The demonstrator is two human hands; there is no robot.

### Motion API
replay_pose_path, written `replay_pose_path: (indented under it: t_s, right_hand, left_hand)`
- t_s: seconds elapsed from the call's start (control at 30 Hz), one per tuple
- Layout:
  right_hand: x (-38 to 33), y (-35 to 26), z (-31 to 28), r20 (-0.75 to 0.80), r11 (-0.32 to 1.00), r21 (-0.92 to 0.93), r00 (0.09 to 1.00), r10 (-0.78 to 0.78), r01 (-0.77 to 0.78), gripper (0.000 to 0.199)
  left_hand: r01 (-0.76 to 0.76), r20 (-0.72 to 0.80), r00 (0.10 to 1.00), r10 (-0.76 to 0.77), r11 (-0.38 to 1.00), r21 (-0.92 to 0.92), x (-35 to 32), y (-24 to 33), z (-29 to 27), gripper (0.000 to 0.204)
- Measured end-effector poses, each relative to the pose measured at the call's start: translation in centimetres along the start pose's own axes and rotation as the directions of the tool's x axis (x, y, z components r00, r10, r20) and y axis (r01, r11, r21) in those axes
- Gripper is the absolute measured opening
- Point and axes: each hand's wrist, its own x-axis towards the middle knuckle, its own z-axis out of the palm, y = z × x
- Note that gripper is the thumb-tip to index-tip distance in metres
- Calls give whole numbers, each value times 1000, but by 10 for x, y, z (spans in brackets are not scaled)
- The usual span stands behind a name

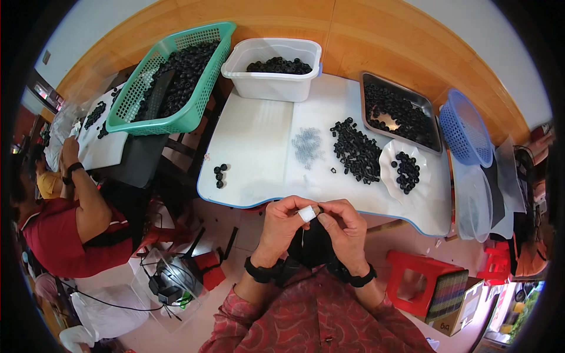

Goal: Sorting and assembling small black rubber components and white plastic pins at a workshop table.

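My left hand point(281, 227) and my right hand point(346, 233) meet just in front of the table's near edge. Both are closed in a pinch, fingertips almost touching. Between them shows a bit of a small black part point(321, 210), mostly covered by the fingers. A white wrap point(306, 213) sits on a left fingertip. Beyond my hands, on the white table point(253, 135), lie a patch of tiny silvery pieces point(307, 147) and a heap of short black tube-like parts point(359, 154). A scalloped white plate point(388, 181) carries black round parts. A few more black round parts point(219, 175) lie at the left.
Along the back stand a white tub point(265, 88), a metal tray point(432, 141) and a green basket point(194, 120), all holding black parts. A blue basket point(465, 126) is at the right. A red stool point(406, 276) stands lower right. Another person point(73, 241) works at the left.
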Motion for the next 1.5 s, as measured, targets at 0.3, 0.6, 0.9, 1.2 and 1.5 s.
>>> replay_pose_path:
  t_s: [0.3,0.6,0.9,1.2,1.5]
  right_hand:
    - [-28,-2,3,13,1000,26,1000,-14,13,17]
    - [-44,-16,15,-6,967,240,996,92,-88,19]
    - [-55,-14,24,-28,986,-19,986,-165,164,21]
    - [-51,-4,19,-130,986,-37,977,-169,165,20]
    - [-40,3,19,-140,980,-122,975,-173,156,21]
  left_hand:
    - [49,18,999,-47,981,-190,-27,-5,4,11]
    - [-19,-6,1000,19,981,-193,-56,13,3,14]
    - [-80,-23,996,81,994,69,-67,17,-1,9]
    - [-218,-18,976,218,975,-37,-55,-7,13,15]
    - [-4,88,995,41,922,-386,-38,-20,-3,21]
